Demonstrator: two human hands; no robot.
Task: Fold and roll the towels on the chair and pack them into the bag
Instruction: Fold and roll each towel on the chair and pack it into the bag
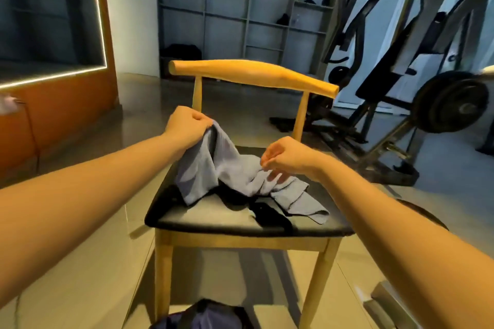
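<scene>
Left hand [187, 125], right hand [290, 157] pinch towel [230, 165] running left-right.

**What I can't make out**

The towel's [227, 168] corner vanishes inside my left hand [187, 125], and my right hand [283, 160] pinches it with fingertips sunk in the folds. A dark shape [270, 215] on the black seat [213, 218] is unreadable. The near edge cuts off the bag [203, 315]. The weight machine [401, 61] at far right is smeared.

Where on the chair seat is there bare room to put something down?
Bare: the front left of the seat, between the towel and the front edge. Crowded: the middle and right, under the towel and a dark cloth.
</scene>
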